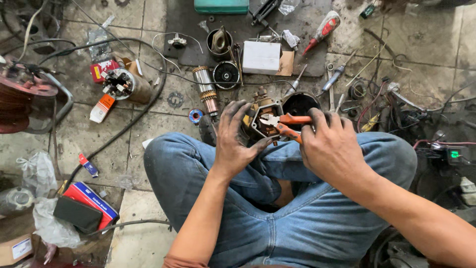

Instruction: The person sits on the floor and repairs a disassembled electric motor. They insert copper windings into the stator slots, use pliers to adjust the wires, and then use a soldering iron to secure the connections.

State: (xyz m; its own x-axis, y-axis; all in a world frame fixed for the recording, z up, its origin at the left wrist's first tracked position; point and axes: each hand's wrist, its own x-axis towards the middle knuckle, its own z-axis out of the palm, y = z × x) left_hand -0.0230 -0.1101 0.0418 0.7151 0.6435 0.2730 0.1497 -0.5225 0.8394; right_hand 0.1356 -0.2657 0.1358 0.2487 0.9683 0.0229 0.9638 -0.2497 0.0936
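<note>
I sit cross-legged in blue jeans on a tiled floor. My left hand (pixel 237 139), black with grease, grips a small motor housing (pixel 261 117) resting above my knees. My right hand (pixel 331 146) holds orange-handled pliers (pixel 286 124), whose metal jaws point left into the open face of the housing. Just behind the housing lies a dark round cup-shaped casing (pixel 299 103).
The floor ahead is littered: a copper-wound armature (pixel 208 91), a round black cover (pixel 226 74), a white box (pixel 261 57), a red-handled tool (pixel 322 31), screwdrivers (pixel 337 74), tangled wires at right, a wire spool (pixel 20 97) far left, red boxes (pixel 89 198) near left.
</note>
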